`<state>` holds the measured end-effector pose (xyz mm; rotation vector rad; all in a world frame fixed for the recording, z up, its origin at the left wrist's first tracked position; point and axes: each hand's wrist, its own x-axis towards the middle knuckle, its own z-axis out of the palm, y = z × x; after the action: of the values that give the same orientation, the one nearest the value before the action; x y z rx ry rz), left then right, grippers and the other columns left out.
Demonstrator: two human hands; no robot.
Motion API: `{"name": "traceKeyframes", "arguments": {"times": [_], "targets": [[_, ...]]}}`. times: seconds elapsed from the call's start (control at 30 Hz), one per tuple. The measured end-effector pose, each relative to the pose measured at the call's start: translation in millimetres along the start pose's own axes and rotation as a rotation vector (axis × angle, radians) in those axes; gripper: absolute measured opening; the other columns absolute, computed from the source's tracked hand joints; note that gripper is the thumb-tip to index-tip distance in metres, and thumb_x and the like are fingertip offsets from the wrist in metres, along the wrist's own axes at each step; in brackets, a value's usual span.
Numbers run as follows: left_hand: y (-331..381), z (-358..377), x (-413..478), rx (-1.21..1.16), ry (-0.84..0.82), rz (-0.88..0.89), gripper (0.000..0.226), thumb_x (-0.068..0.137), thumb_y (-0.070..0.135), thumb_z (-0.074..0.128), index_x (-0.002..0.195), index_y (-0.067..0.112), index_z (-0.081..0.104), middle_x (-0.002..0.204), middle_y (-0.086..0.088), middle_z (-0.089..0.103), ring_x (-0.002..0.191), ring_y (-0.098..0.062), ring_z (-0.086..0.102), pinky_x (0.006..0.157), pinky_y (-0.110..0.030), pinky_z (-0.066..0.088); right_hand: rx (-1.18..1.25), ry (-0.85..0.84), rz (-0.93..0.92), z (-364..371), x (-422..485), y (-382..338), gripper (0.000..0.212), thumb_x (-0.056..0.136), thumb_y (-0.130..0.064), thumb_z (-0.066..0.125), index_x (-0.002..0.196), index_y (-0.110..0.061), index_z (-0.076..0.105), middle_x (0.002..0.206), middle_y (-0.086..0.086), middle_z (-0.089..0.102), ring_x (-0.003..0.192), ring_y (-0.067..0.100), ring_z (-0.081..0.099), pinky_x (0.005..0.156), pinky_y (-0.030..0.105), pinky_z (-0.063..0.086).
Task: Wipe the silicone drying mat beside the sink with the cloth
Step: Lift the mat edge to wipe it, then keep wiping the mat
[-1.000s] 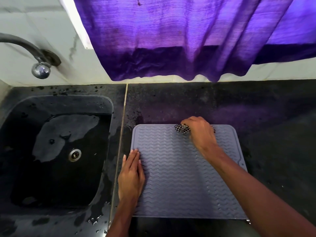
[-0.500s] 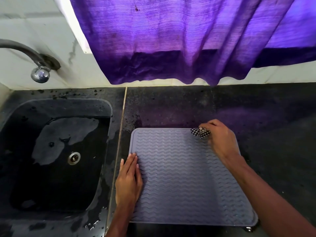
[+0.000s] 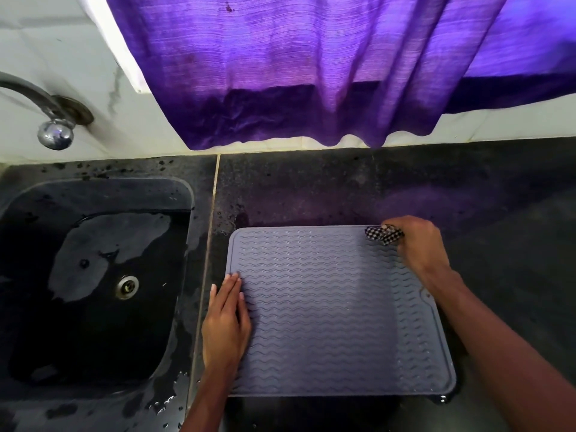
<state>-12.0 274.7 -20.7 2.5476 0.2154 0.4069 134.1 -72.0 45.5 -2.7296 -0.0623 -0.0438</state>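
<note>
Right hand (image 3: 420,247), clutching the checked cloth (image 3: 383,235), has swept along the top edge of the mat (image 3: 327,307), lower centre of frame, to its upper-right corner; left hand (image 3: 226,319) stays flat, pinning the left edge; lower rows likely remain

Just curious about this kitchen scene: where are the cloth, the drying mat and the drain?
cloth (image 3: 382,234): head view, middle of the checked bundle.
drying mat (image 3: 336,313): head view, ribbed centre.
drain (image 3: 127,287): head view, its metal ring.
</note>
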Motion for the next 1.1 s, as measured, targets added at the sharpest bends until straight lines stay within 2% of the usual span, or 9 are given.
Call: {"name": "traceKeyframes", "arguments": {"times": [0.1, 0.2, 0.33, 0.53, 0.63, 0.7, 0.83, 1.0, 1.1], "targets": [[1.0, 0.2, -0.1, 0.008, -0.002, -0.004, 0.044, 0.101, 0.024, 0.041, 0.128, -0.001, 0.064, 0.134, -0.009, 0.065, 0.121, -0.024, 0.064, 0.122, -0.026, 0.025, -0.014, 0.010, 0.004, 6.1, -5.0, 9.1, 0.055, 0.056, 0.012, 0.068, 0.099, -0.021, 0.074, 0.097, 0.005, 0.073, 0.093, 0.031, 0.066, 0.080, 0.040, 0.054], [1.0, 0.5, -0.5, 0.015, 0.000, 0.003, 0.044, 0.101, 0.025, 0.041, 0.128, -0.001, 0.064, 0.134, -0.009, 0.065, 0.120, -0.024, 0.065, 0.120, -0.031, 0.029, -0.033, -0.049, -0.014, -0.4, 0.9, 4.4, 0.043, 0.063, 0.004, 0.069, 0.091, -0.027, 0.072, 0.090, 0.001, 0.072, 0.088, 0.029, 0.067, 0.075, 0.038, 0.054], [-2.0, 1.6, -0.5, 0.031, -0.004, -0.005, 0.044, 0.101, 0.024, 0.041, 0.128, -0.001, 0.065, 0.135, -0.008, 0.064, 0.121, -0.023, 0.064, 0.122, -0.026, 0.024, 0.025, -0.077, 0.048, -4.5, -9.1, -5.2, 0.046, 0.069, 0.004, 0.062, 0.097, -0.031, 0.071, 0.090, 0.002, 0.070, 0.086, 0.028, 0.066, 0.078, 0.041, 0.056], [0.4, 0.9, -0.2, 0.028, 0.010, -0.010, 0.045, 0.101, 0.026, 0.040, 0.128, 0.000, 0.065, 0.135, -0.007, 0.064, 0.122, -0.022, 0.063, 0.122, -0.020, 0.020, 0.097, 0.064, -0.074, 15.3, -38.3, -15.7, 0.046, 0.059, 0.017, 0.070, 0.093, -0.013, 0.077, 0.093, 0.007, 0.075, 0.091, 0.028, 0.069, 0.085, 0.036, 0.053], [-2.3, 0.0, -1.1, 0.041, -0.006, 0.014, 0.044, 0.100, 0.025, 0.041, 0.129, 0.003, 0.066, 0.137, -0.007, 0.063, 0.126, -0.023, 0.061, 0.123, -0.031, 0.024, 0.116, -0.031, 0.005, 6.7, -31.6, -21.9, 0.040, 0.068, 0.008, 0.071, 0.095, -0.021, 0.077, 0.093, -0.003, 0.075, 0.093, 0.020, 0.068, 0.084, 0.020, 0.050], [-3.8, 0.9, -1.5, 0.052, -0.014, 0.045, 0.043, 0.101, 0.026, 0.042, 0.129, 0.004, 0.066, 0.138, -0.008, 0.062, 0.128, -0.024, 0.058, 0.123, -0.039, 0.027, 0.188, -0.036, 0.007, 3.4, -29.3, -33.5, 0.035, 0.071, 0.005, 0.070, 0.093, -0.021, 0.077, 0.086, -0.009, 0.072, 0.086, 0.012, 0.066, 0.077, 0.011, 0.047], [-5.8, 2.4, -2.0, 0.087, -0.015, 0.088, 0.041, 0.099, 0.025, 0.046, 0.128, 0.005, 0.067, 0.139, -0.011, 0.061, 0.131, -0.026, 0.056, 0.122, -0.044, 0.028, 0.181, 0.017, -0.034, 30.1, -40.5, -63.0, 0.053, 0.062, 0.017, 0.063, 0.102, -0.017, 0.072, 0.094, 0.003, 0.072, 0.090, 0.021, 0.065, 0.079, 0.034, 0.054], [-5.0, 1.6, -1.9, 0.111, -0.046, 0.149, 0.046, 0.097, 0.028, 0.046, 0.132, 0.005, 0.064, 0.146, -0.012, 0.054, 0.136, -0.025, 0.050, 0.122, -0.045, 0.028, 0.029, 0.000, -0.008, 36.5, -42.9, -77.4, 0.050, 0.069, 0.010, 0.063, 0.107, -0.021, 0.073, 0.101, 0.008, 0.071, 0.095, 0.029, 0.064, 0.077, 0.032, 0.049], [-5.5, 2.5, -1.7, 0.117, -0.062, 0.176, 0.047, 0.098, 0.029, 0.045, 0.135, 0.006, 0.062, 0.149, -0.012, 0.052, 0.139, -0.025, 0.048, 0.124, -0.038, 0.022, 0.123, -0.017, -0.031, 32.8, -30.8, -86.1, 0.045, 0.073, 0.007, 0.062, 0.105, -0.023, 0.073, 0.099, 0.001, 0.068, 0.089, 0.024, 0.063, 0.076, 0.032, 0.052]]}}
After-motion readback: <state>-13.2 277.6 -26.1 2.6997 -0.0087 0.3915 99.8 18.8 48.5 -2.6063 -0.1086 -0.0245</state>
